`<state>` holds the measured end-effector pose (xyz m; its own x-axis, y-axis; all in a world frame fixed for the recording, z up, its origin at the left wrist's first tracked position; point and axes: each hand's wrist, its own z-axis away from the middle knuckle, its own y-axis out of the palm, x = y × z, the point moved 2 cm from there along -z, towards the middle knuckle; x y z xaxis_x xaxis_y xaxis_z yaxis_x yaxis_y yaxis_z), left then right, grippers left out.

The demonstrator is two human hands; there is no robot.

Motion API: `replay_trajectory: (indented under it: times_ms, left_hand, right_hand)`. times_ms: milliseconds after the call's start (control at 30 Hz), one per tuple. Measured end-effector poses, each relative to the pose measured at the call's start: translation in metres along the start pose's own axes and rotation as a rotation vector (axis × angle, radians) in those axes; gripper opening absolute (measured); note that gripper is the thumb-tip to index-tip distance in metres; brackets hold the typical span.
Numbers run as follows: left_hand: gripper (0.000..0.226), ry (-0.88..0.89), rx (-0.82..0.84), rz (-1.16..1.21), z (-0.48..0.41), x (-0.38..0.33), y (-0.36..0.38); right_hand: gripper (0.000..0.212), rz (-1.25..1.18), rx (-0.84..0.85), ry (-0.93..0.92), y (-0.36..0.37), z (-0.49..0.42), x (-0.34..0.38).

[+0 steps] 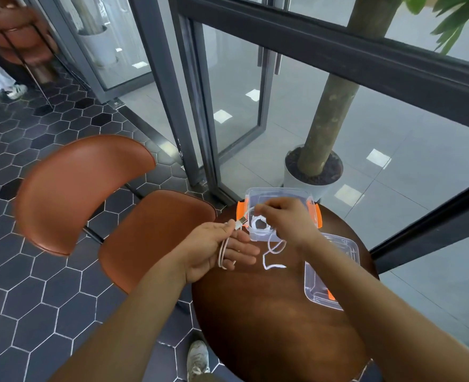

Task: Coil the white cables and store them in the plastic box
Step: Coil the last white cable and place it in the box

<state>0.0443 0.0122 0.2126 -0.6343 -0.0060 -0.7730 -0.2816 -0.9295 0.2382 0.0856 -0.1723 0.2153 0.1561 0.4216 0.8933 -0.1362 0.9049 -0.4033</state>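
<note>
A clear plastic box (255, 193) with orange clips stands at the far edge of the round brown table (277, 312). A coiled white cable (259, 224) lies inside it. My left hand (216, 249) holds loops of a second white cable (223, 252) wound around its fingers, the USB plug sticking up by the thumb. My right hand (285, 219) pinches the same cable above the box. The loose tail (273, 257) trails over the tabletop between my hands.
The box's clear lid (329, 268) lies on the table to the right. A brown leather chair (112, 205) stands left of the table. Behind are glass doors and a potted tree (314, 166). My shoe (197, 359) shows on the hexagon-tiled floor.
</note>
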Motion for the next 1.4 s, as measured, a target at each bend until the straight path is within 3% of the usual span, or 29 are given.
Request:
replay_trajectory:
  times_ms: [167, 300, 400, 600, 733, 867, 1000, 1133, 1267, 1400]
  left_hand:
    - [0.037, 0.096, -0.116, 0.194, -0.002, 0.009, 0.012]
    - [0.043, 0.133, -0.183, 0.245, -0.006, 0.018, 0.018]
    - [0.041, 0.144, -0.203, 0.379, -0.011, 0.021, 0.022]
    - [0.033, 0.076, -0.084, 0.750, -0.011, 0.014, 0.023]
    - [0.031, 0.157, -0.102, 0.880, -0.014, 0.006, 0.018]
    - [0.029, 0.198, -0.170, 0.928, -0.017, 0.008, 0.013]
    - [0.028, 0.311, -0.157, 0.963, -0.021, 0.004, 0.003]
    - [0.031, 0.405, -0.196, 0.968, -0.016, -0.009, -0.017]
    - [0.031, 0.459, -0.250, 1.014, -0.014, -0.021, -0.039]
    - [0.031, 0.451, -0.236, 1.038, -0.021, -0.023, -0.041]
  right_hand:
    - [0.024, -0.092, 0.016, 0.020, 0.012, 0.015, 0.008]
    - [0.022, -0.175, 0.090, 0.028, 0.021, 0.031, 0.009]
    - [0.019, -0.031, 0.126, -0.068, 0.032, 0.039, 0.007]
    - [0.015, 0.258, 0.092, -0.287, 0.034, 0.050, -0.004]
    - [0.034, 0.347, 0.047, -0.399, 0.030, 0.062, -0.013]
    - [0.037, 0.405, 0.052, -0.389, 0.026, 0.063, -0.023]
    - [0.018, 0.486, -0.015, -0.334, 0.023, 0.061, -0.037]
    - [0.025, 0.591, -0.130, -0.287, 0.012, 0.059, -0.055]
    - [0.021, 0.681, 0.033, -0.188, 0.008, 0.055, -0.077]
    - [0.023, 0.726, 0.073, -0.123, 0.016, 0.042, -0.092]
